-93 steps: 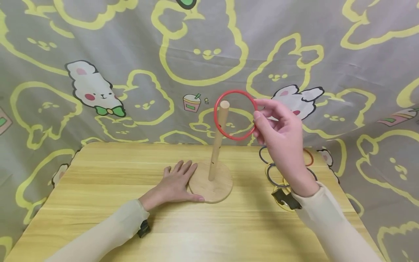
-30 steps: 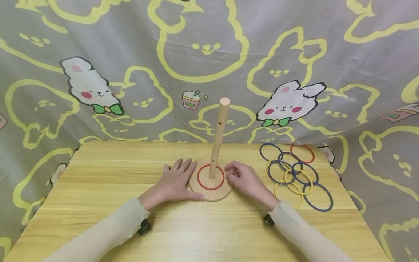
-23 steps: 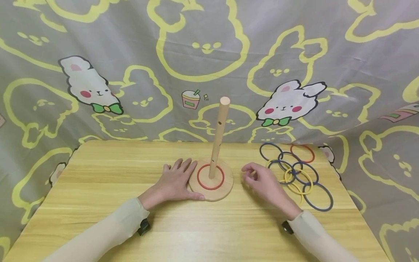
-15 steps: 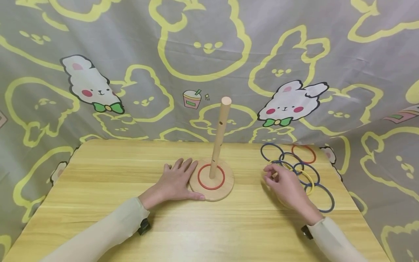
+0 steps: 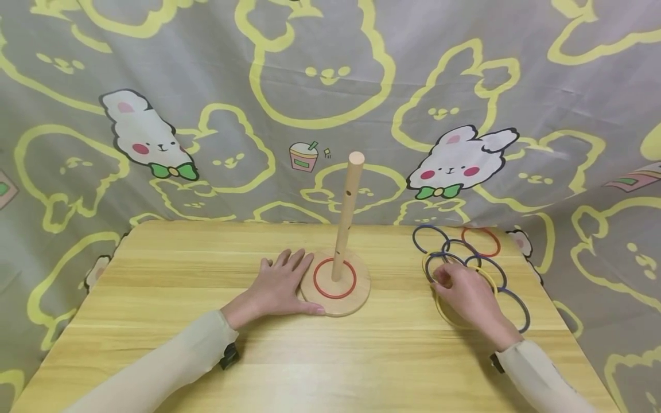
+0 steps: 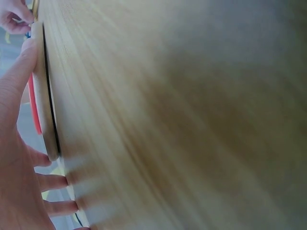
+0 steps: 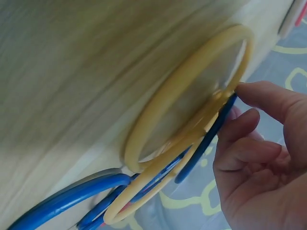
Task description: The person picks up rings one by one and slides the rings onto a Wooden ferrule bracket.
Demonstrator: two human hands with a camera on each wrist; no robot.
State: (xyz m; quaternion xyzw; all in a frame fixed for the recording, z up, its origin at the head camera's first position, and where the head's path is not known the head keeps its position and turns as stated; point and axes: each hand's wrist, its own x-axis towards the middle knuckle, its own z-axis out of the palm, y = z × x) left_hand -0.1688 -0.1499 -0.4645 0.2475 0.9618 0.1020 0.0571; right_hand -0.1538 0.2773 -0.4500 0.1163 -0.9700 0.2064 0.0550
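A wooden peg [image 5: 347, 218] stands upright on a round wooden base [image 5: 358, 295] at mid-table. Around its foot, a red ring [image 5: 334, 297] lies flat on the base. My left hand [image 5: 271, 289] rests beside the base with fingers spread, the thumb along its near edge. To the right, my right hand [image 5: 467, 292] is at the pile of rings. In the right wrist view its thumb and curled fingers pinch the edge of a blue ring [image 7: 206, 139], close to a yellow ring [image 7: 158, 98]. The hand hides part of the pile in the head view.
Several overlapping blue and yellow rings lie on the table's right side, including a blue ring [image 5: 528, 315] nearest the front. Another red ring [image 5: 498, 246] is at the back right. A patterned curtain [image 5: 206, 86] hangs behind the wooden table [image 5: 181, 264].
The right hand brought the red ring to the peg, let go of it at the base, then moved right to the pile and onto a blue ring. The left hand stayed by the base.
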